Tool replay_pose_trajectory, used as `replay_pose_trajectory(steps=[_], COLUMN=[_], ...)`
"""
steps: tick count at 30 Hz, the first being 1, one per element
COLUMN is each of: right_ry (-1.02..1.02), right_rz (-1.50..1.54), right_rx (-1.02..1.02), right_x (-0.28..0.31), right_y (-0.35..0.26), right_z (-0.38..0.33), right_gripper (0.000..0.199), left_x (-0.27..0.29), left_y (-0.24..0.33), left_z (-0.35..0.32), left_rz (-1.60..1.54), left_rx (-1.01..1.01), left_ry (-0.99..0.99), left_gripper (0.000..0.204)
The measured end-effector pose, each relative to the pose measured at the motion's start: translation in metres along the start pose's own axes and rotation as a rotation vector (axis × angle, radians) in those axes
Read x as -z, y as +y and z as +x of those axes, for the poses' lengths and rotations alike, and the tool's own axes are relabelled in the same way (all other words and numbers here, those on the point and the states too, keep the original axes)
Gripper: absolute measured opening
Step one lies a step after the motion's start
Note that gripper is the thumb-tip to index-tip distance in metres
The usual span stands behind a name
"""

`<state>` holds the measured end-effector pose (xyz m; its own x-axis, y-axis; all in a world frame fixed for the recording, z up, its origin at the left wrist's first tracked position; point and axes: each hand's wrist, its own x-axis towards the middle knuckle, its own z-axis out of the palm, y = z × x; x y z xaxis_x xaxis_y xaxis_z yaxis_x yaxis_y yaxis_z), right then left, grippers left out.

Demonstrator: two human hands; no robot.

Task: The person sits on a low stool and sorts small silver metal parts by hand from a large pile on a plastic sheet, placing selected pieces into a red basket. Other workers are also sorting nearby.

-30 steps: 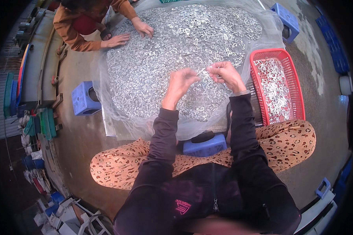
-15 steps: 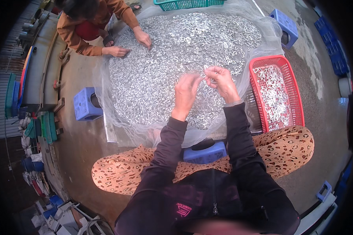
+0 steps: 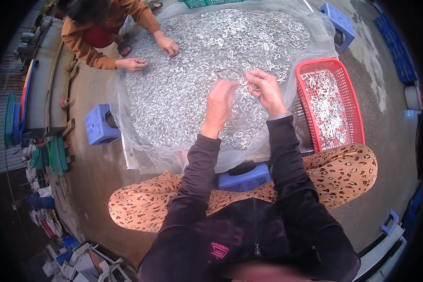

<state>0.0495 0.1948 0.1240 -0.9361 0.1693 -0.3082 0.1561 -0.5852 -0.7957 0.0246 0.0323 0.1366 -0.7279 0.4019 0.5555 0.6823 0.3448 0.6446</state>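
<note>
A wide layer of small silvery curled pieces, which look like little fish (image 3: 174, 113), covers a pale mesh net (image 3: 141, 152) in front of me. My left hand (image 3: 220, 103) hovers over the near part of the layer, fingertips pinched and turned toward the right hand. A short gap away, my right hand (image 3: 266, 90) has thumb and forefinger pressed together. Anything held in either pinch is too small to make out. To the right, a red plastic basket (image 3: 354, 113) contains whiter curled pieces (image 3: 325, 105).
Across at the far left, a person in a brown jacket (image 3: 91, 54) reaches both hands over the layer. Blue stools stand at the left (image 3: 97, 127), under me (image 3: 244, 178) and at the far right (image 3: 340, 23). A green basket (image 3: 209, 2) shows at the back.
My hands have drawn slightly apart, and both remain pinched over the layer. The co-worker's left-side hand has shifted a little. The whole view has moved slightly.
</note>
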Motion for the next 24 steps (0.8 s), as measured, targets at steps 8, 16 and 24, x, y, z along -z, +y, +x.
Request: replay_pose_trajectory(steps=[8,16,24], right_ry=[0.094,0.369,-0.175], right_rz=[-0.218,0.035,-0.28], right_rx=[0.156,0.067,0.087], right_x=[-0.02,0.024,0.003], right_y=[0.005,-0.018,0.0], right_z=[-0.003,0.007,-0.005], right_gripper=[0.017,0.018,0.037], left_x=[-0.012,0.029,0.04], left_y=[0.004,-0.002,-0.027], left_z=[-0.005,0.007,0.017], left_rz=[0.094,-0.709,-0.429], left_rx=[0.124,0.736,0.837], left_ry=[0.163,0.208,-0.285], left_gripper=[0.009,0.007,0.021])
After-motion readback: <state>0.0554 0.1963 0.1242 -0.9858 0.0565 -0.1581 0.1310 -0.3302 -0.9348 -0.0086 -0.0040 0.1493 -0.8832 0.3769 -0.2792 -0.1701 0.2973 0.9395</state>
